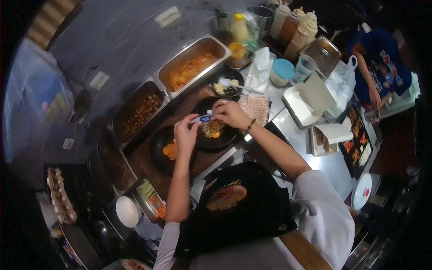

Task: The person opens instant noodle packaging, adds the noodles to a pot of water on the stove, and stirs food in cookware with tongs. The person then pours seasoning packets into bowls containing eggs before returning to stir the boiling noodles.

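Between my two hands is a small blue and white packet. The fingers of my left hand pinch its left end, and my right hand has its fingers closed at the other end. Right under the packet, a black bowl or pan holds chopped brownish food with a yellow, egg-like patch. Beside my left hand lies another dark dish with orange slices. A dark bracelet is on my right wrist. Whether the packet is torn cannot be made out.
Steel trays of orange shredded food and brown pieces stand beyond my hands. Sauce bottles, a blue-lidded tub and open takeaway boxes are at the right. Another person works at the far right. Eggs sit lower left.
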`<act>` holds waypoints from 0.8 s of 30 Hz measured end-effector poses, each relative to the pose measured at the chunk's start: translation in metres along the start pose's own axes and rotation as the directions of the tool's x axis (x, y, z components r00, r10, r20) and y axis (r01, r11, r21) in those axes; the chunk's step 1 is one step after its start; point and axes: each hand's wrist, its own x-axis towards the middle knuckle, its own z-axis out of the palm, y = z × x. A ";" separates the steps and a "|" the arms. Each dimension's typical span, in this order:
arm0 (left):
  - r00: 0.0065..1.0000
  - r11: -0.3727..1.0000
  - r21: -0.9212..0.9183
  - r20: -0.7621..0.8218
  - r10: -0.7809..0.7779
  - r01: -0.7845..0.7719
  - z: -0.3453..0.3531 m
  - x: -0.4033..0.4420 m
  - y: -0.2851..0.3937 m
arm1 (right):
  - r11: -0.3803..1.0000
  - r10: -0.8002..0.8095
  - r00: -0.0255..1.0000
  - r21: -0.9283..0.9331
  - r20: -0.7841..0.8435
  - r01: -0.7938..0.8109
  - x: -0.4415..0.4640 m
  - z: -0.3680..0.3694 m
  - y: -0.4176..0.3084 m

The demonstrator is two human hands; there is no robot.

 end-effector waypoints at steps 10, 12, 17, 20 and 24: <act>1.000 0.928 -0.373 0.011 -0.003 0.007 -0.013 -0.001 -0.004 | 0.984 0.178 0.980 0.011 -0.086 -0.178 -0.012 0.010 -0.013; 0.998 0.917 -0.397 0.029 0.056 -0.040 -0.007 -0.007 -0.021 | 0.974 0.228 0.972 0.013 -0.051 -0.228 -0.021 0.013 -0.028; 0.982 0.936 -0.317 -0.162 0.101 -0.149 -0.025 -0.028 -0.036 | 0.928 0.282 0.959 -0.247 -0.028 -0.280 -0.018 0.001 -0.030; 0.995 0.920 -0.383 -0.080 0.054 -0.081 -0.060 -0.055 -0.044 | 0.905 -0.112 0.993 -0.414 -0.026 0.091 0.024 -0.034 -0.090; 0.996 0.826 -0.558 0.007 -0.087 0.076 -0.091 -0.105 -0.078 | 0.972 -0.221 0.895 -0.013 -0.387 0.235 0.117 -0.071 -0.253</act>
